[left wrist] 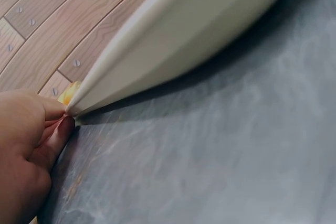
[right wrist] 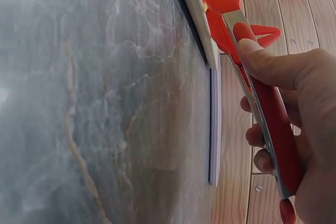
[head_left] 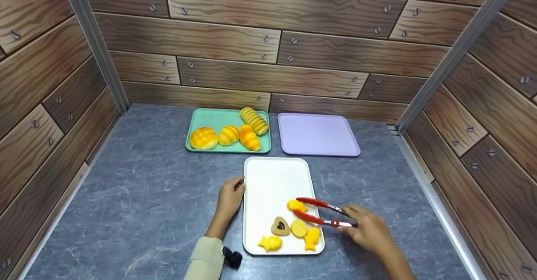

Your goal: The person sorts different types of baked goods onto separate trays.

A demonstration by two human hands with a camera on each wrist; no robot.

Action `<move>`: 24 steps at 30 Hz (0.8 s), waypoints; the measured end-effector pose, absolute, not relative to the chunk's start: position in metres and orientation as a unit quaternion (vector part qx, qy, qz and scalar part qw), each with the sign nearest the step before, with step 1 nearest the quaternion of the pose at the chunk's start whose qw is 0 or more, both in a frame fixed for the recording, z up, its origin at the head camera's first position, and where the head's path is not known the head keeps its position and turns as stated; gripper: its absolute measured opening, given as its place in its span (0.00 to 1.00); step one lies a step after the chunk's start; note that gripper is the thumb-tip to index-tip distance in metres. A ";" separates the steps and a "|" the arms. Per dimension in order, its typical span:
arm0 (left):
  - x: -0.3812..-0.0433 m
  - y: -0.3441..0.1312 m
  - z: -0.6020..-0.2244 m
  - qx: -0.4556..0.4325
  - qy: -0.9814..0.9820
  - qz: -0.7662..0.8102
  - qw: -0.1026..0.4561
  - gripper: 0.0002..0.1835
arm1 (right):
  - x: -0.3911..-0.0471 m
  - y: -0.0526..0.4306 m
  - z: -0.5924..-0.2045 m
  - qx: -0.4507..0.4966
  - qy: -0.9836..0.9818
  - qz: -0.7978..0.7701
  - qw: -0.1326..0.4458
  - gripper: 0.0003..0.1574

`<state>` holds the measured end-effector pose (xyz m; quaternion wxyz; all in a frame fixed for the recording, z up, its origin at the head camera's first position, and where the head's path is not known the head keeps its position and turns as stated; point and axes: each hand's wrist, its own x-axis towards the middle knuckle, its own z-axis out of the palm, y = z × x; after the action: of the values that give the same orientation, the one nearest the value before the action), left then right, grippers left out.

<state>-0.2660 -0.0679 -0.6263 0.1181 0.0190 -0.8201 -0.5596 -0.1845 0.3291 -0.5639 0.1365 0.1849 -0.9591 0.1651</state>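
Note:
My right hand [head_left: 369, 229] grips a pair of tongs [head_left: 309, 218] with red tips and metal arms. Their tips reach over the white tray [head_left: 272, 179], one on each side of a yellow fish-shaped piece [head_left: 295, 205]. Close below the tips lie a round yellow biscuit [head_left: 299, 228], a heart-shaped cookie [head_left: 280, 226] with a dark centre and two more fish-shaped pieces, one at the tray's right [head_left: 311, 239] and one nearer the front [head_left: 270, 243]. At the tray's left edge, my left hand [head_left: 230, 196] pinches the rim between thumb and fingers, as the left wrist view shows.
Behind the white tray, a green tray [head_left: 218, 118] carries several toy breads, among them a round bun [head_left: 204, 138] and a long twisted loaf [head_left: 254, 121]. Beside it lies a bare purple tray [head_left: 318, 134]. Wood-patterned walls [head_left: 268, 70] enclose the grey marbled table [head_left: 147, 196].

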 end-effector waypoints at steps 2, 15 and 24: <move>-0.266 -0.068 -0.627 0.023 -0.819 -0.561 0.118 0.16 | -0.184 0.329 -0.566 0.194 -0.955 0.163 0.152 0.33; -0.269 -0.068 -0.629 0.021 -0.817 -0.563 0.126 0.16 | -0.182 0.331 -0.572 0.177 -0.954 0.193 0.146 0.32; -0.269 -0.069 -0.629 0.012 -0.814 -0.566 0.130 0.16 | -0.184 0.331 -0.576 0.167 -0.948 0.213 0.169 0.32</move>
<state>-0.2692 -0.0687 -0.6293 0.1295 0.0124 -0.8137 -0.5665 -0.1841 0.3309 -0.5762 0.1689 0.1667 -0.9478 0.2130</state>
